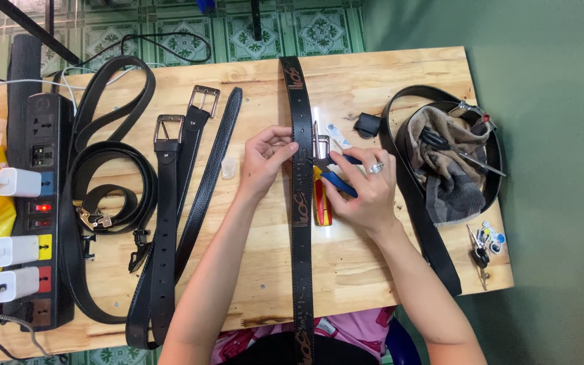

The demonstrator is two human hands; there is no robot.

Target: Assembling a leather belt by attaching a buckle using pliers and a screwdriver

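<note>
Pinching the long black belt [301,203] that runs straight down the middle of the wooden table [373,263], I have my left hand [263,162] on its left edge, thumb and fingertips closed together on the strap. My right hand [366,189] sits just right of the belt, its grip clamped on the blue handles of a pair of pliers [336,177], whose nose points toward the belt's right edge beside a small metal buckle [319,143] lying against the strap. A red-and-yellow handled tool [322,206] lies under my right hand, touching the belt's right side. Left of the belt lie two more black belts with silver buckles [170,203], and further left a heap of coiled black belts [103,182], then a black power strip [35,203] with white chargers plugged in at the table's far left edge. Right of the belt, another black belt loops around a crumpled grey-brown cloth [447,169] with scissors [481,159] on it, and a bunch of keys [484,247] lies near the table's right edge.
</note>
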